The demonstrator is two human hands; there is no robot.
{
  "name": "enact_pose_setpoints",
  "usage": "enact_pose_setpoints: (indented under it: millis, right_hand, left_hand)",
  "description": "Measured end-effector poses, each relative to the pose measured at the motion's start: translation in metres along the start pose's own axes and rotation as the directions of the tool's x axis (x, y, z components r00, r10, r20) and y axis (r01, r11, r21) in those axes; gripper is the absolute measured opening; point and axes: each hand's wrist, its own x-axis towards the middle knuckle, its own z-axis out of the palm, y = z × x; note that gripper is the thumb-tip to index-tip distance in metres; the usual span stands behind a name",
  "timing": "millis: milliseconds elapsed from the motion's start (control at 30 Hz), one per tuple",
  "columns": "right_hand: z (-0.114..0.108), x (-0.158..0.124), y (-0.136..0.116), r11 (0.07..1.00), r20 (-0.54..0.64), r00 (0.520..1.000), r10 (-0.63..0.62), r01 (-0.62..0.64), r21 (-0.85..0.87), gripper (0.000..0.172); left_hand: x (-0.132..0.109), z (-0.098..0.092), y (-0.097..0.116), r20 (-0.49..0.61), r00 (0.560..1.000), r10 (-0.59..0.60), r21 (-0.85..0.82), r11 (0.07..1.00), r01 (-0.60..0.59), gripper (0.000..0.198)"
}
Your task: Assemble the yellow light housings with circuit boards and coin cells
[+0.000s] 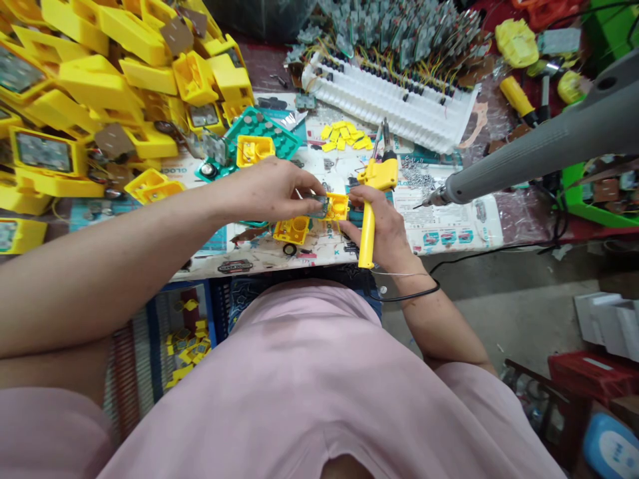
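My left hand [287, 189] reaches over the bench with its fingers pinched on a small grey-green circuit board [318, 207]. The board sits at the left edge of an open yellow plastic casing [337, 206]. Wrapped in my right hand [384, 233] is a yellow soldering gun [378, 174], its tip pointing away from me and its handle toward me. The right fingertips are close to the casing's right side. Just left lies another open yellow casing half [291, 230], with a black round part [289, 249] in front.
Yellow casings [100, 86] are heaped at left. Behind are a green tray [289, 136], small yellow pieces [344, 135] and a white foam rack [384, 100] with wired boards. A grey electric screwdriver [519, 143] juts in from the right near loose screws [419, 174]. A black cable crosses my right wrist.
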Motion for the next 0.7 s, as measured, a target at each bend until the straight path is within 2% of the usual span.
enact_pose_setpoints:
  millis: [167,367,567,700]
  right_hand:
    - [0.001,0.0,-0.001,0.999,0.024,0.998,0.051,-0.051,0.004,0.044]
    - [0.003,0.001,0.0,0.998,0.013,0.998,0.055,-0.055,-0.03,0.046]
    - [0.0,0.001,0.0,1.0,-0.002,1.0,-0.002,0.002,-0.02,0.042]
    - [-0.008,0.001,-0.009,0.998,-0.02,0.999,-0.025,0.024,-0.051,0.038]
  left_hand:
    - [0.004,0.007,0.004,-0.084,0.996,0.033,0.035,0.999,-0.03,0.033]
    - [0.003,0.006,0.012,-0.08,0.996,-0.035,0.032,0.999,0.038,0.03]
    - [0.005,0.007,0.004,-0.084,0.996,-0.026,-0.035,0.999,0.023,0.035]
    - [0.007,0.004,-0.001,-0.098,0.995,-0.016,-0.109,0.994,0.005,0.037]
